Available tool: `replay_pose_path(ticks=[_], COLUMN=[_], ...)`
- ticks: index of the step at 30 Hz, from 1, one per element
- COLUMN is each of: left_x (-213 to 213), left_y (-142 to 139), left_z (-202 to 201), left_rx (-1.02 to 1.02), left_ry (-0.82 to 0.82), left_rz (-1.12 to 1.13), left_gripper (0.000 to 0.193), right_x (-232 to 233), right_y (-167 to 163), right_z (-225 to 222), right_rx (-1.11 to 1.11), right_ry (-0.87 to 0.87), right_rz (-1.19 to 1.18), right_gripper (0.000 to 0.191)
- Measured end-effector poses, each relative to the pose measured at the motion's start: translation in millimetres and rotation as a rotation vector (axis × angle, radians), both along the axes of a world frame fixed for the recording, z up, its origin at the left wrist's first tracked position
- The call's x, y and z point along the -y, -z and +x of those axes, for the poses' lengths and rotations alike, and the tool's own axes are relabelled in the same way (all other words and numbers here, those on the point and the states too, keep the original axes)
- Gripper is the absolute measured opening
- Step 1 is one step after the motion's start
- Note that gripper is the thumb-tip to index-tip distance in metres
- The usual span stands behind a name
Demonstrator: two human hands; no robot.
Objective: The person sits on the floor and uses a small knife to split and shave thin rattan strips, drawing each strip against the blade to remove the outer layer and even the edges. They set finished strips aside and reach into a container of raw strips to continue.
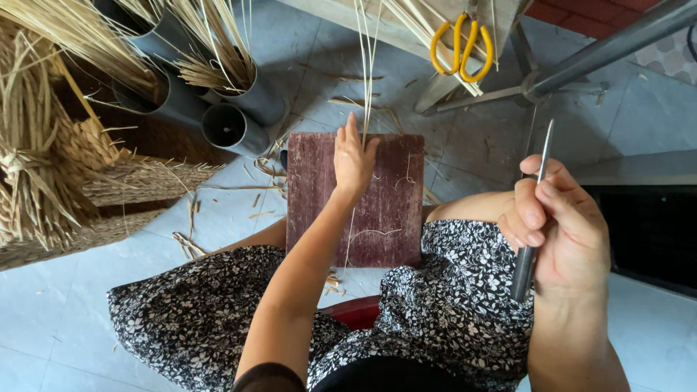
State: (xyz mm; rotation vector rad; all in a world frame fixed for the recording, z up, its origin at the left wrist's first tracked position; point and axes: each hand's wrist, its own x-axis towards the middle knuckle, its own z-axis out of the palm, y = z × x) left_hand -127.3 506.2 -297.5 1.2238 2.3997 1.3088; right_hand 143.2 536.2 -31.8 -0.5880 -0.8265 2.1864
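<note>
Hands, two, both the person's own. Left hand (353,161): fingers closed lightly on a thin bundle of pale straw strands (368,65), pinching them against the far edge of one dark red wooden board (377,210); the strands run up and away from the board. Right hand (555,221): fist closed around one grey metal awl-like tool (534,210), point upward, held clear of the board to its right.

Board: one, flat, resting across the knees, over a black-and-white floral skirt (443,305). A few loose strands curl on its surface.

Grey plastic pipes (232,127): three countable, upright on the tiled floor (87,305) beyond the board's far left corner, two stuffed with straw, the nearest one seemingly unfilled; more may be hidden under the straw.

Woven straw basketwork (109,189): at the left, its count unclear, with loose straw heaped over it.

Scissors (462,47): one pair, yellow handles, at the near edge of the bench (348,14) beyond the board, among more strands.

Red stool (356,312): one, partly visible between the knees.
</note>
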Motion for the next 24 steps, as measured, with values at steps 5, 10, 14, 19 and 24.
replay_pose_path(ticks=[5, 10, 14, 19, 24], left_x=[0, 18, 44, 91, 135], left_y=[-3, -47, -100, -163, -213], left_z=[-5, -4, 7, 38, 82], left_rx=[0.071, 0.399, 0.719, 0.964, 1.152], left_ry=[-0.004, -0.031, 0.014, 0.25, 0.637], left_rz=[-0.038, -0.007, 0.245, 0.383, 0.318], left_gripper=[0.028, 0.027, 0.029, 0.025, 0.026], right_x=[-3, -5, -5, 5, 13], right_y=[1, -1, -8, -18, -21], right_z=[6, 6, -3, -22, -35], right_rx=[-0.016, -0.028, 0.07, 0.294, 0.34], right_ry=[-0.005, -0.018, -0.033, -0.127, -0.256], right_rz=[0.003, 0.032, 0.125, 0.248, 0.232], right_gripper=[0.022, 0.024, 0.029, 0.044, 0.045])
